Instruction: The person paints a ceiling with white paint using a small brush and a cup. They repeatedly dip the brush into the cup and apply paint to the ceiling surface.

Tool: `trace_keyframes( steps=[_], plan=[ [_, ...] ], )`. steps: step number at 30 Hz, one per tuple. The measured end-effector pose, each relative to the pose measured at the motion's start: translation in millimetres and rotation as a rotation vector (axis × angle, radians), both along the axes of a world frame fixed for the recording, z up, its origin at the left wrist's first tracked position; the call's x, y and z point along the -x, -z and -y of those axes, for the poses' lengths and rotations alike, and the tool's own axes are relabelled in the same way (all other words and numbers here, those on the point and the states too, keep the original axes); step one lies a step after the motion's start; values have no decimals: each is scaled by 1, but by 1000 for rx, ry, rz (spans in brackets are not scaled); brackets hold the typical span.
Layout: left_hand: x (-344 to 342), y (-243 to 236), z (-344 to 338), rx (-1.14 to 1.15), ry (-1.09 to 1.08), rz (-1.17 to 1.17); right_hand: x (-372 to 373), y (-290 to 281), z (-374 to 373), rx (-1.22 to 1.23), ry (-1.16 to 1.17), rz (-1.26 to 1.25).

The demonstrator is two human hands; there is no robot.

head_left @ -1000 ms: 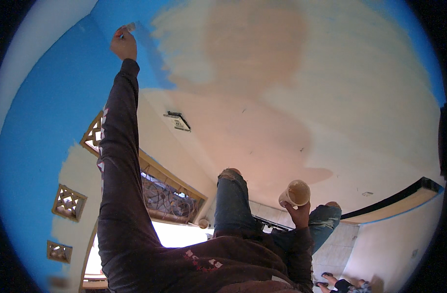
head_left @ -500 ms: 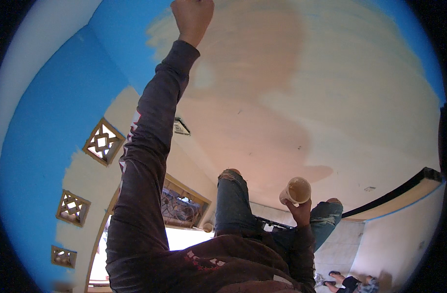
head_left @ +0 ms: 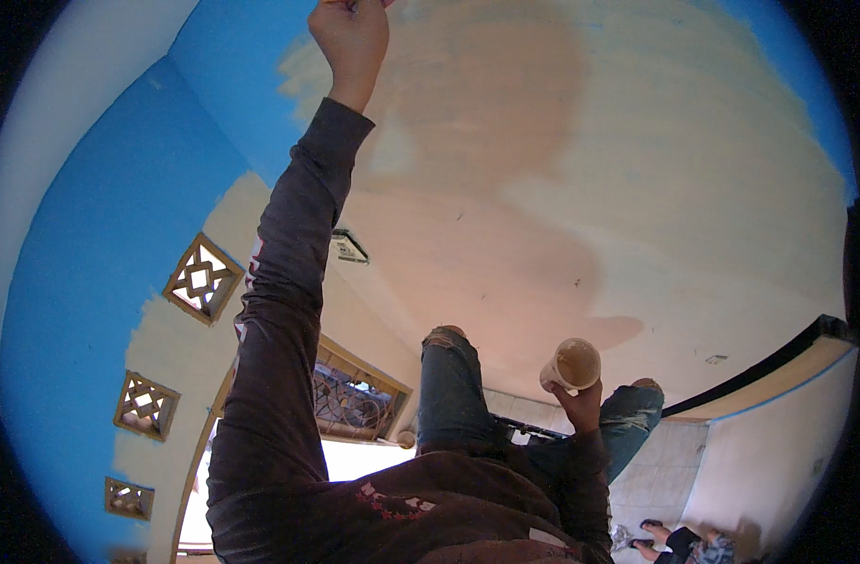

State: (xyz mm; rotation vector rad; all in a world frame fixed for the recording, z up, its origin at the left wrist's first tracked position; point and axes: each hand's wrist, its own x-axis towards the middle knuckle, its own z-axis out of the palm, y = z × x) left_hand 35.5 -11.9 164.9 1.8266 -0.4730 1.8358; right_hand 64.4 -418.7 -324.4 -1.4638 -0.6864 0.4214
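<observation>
Fist closed on something hidden, likely a brush, the left hand (head_left: 350,33) has swept right from the blue (head_left: 120,216) onto the bare ceiling (head_left: 562,188), widening the paint, while the right hand (head_left: 580,406) holds a cup (head_left: 573,365) low.

Daylit interior, evenly bright. The strongest light enters through the arched window (head_left: 350,414), whose lower opening is overexposed to white. The dark sleeve (head_left: 280,310) appears backlit and low in detail. Heavy fisheye curvature bends the walls; black vignette fills the corners. Focus is sharp throughout.
</observation>
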Motion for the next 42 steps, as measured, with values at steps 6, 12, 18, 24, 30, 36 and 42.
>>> trace_keyframes(
  steps=[6,12,18,24,30,36,42],
  plan=[
    [-7,3,-49,388,204,-51,-2,3,4,49,-22,12],
    [29,4,-116,416,256,-108,1,-5,3,21,15,-11],
    [81,-1,-161,424,167,-132,0,-3,1,34,0,-20],
    [129,0,-207,438,56,-83,2,6,-1,24,-8,-43],
    [172,19,-251,360,-132,63,4,-1,-2,47,-2,-50],
    [186,66,-247,165,-1150,102,2,11,4,62,-2,-36],
    [159,94,-224,131,-1259,15,8,4,-4,6,-10,-20]
  ],
)
